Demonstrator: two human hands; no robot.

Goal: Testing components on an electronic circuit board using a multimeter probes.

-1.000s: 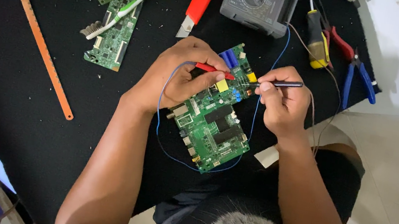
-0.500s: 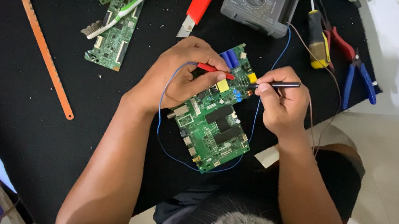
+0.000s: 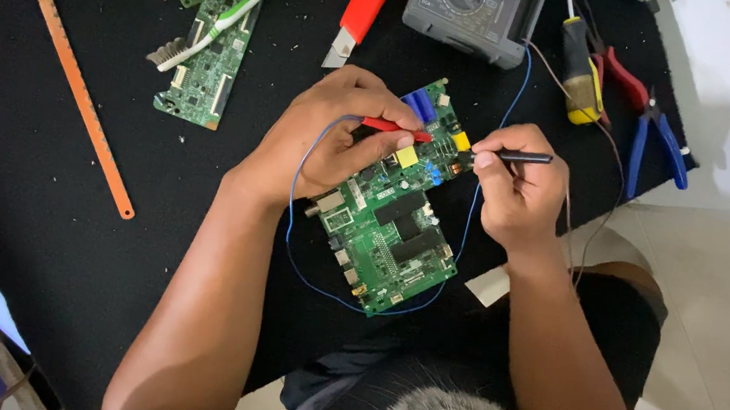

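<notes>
Surfaces: matt cloth, glossy boards, plastic tooling.
Black mat (image 3: pixel 10 173) matt, lint-flecked cloth; centre circuit board (image 3: pixel 386 229) glossy green laminate with metal parts; red probe (image 3: pixel 396 127) smooth plastic; meter (image 3: pixel 476 0) at top, matt grey plastic.

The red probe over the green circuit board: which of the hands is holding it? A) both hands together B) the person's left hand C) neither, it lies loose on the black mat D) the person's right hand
B: the left hand pinches the red probe over the green circuit board, while the right hand holds a separate black probe.
</notes>
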